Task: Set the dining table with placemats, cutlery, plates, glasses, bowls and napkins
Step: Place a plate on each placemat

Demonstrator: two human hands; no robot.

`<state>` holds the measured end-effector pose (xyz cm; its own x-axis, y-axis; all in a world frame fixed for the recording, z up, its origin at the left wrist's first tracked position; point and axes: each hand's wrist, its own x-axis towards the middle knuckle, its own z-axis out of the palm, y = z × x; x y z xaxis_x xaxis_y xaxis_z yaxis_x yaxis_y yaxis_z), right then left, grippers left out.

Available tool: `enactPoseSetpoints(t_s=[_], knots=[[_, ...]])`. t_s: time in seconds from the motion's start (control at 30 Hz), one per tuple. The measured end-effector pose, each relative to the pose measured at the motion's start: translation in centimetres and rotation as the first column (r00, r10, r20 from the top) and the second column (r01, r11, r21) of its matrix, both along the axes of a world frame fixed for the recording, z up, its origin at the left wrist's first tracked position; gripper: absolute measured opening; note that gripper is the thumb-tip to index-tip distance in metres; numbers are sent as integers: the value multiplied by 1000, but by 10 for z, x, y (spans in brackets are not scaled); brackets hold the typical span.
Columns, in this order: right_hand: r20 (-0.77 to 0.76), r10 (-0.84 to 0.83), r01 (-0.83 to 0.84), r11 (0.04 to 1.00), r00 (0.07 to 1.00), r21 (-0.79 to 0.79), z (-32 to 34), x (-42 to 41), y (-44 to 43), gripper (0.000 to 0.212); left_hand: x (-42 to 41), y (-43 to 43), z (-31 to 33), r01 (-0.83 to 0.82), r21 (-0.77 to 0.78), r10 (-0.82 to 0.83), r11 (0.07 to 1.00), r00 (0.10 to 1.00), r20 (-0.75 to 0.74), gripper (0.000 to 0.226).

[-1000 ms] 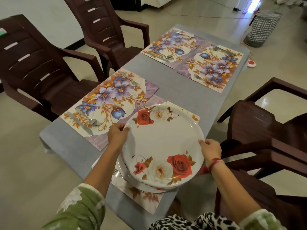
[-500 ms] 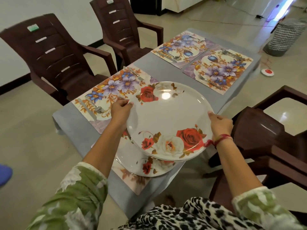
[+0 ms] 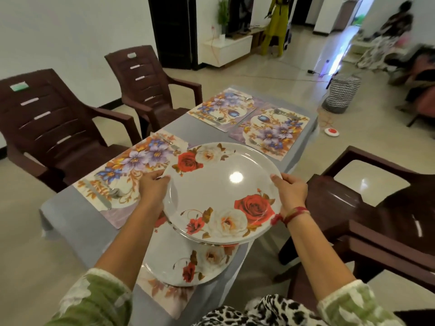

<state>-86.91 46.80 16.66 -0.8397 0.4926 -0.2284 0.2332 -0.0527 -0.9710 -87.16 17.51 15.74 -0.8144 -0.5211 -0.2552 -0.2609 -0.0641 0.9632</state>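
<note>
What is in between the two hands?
A stack of rose plates. The left hand grips one rim and the right hand the other, as the head view shows.

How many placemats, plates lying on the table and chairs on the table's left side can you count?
Placemats: 4
Plates lying on the table: 1
Chairs on the left: 2
Total: 7
Held stack of plates: uncounted, number hidden.

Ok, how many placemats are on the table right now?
4. Near-left placemat; far-left placemat and far-right placemat, side by side at the far end; nearest placemat, mostly under a plate. The held plates hide some table, so another is possible.
</note>
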Motion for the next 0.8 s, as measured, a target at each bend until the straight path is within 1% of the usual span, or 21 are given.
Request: enactPoseSetpoints(t_s=[0.07,0.17,0.37,0.47,0.5,0.57,0.6,0.67,0.8], knots=[[-20,-24,23,1000,1000,-20,2,-5,10,4,-11,10,2,22,13,-22,1000,1000,-12,35],[-31,-36,34,998,999,-50,2,-22,24,8,-32,26,5,46,-2,-46,999,998,-36,31],[6,-40,40,996,999,-79,-20,-91,57,15,-94,65,-3,-2,-30,1,1000,1000,-4,29],[22,-35,37,996,999,-82,-40,-142,85,7,-144,98,-14,-39,-55,40,998,999,17,21],[30,-31,33,997,999,-72,-48,-164,99,8,-164,114,-19,-39,-70,41,997,999,27,15],[39,-25,28,996,999,-86,-61,-212,130,17,-210,147,-30,-24,-91,26,996,999,21,9],[50,-24,28,996,998,-81,-66,-235,145,20,-232,162,-35,-19,-93,21,995,999,28,9],[69,-41,44,998,997,-35,-75,-277,174,20,-276,193,-41,-15,-109,22,994,998,61,11],[74,-109,110,994,991,-7,-85,-358,225,6,-360,247,-51,4,-124,8,992,995,96,18]])
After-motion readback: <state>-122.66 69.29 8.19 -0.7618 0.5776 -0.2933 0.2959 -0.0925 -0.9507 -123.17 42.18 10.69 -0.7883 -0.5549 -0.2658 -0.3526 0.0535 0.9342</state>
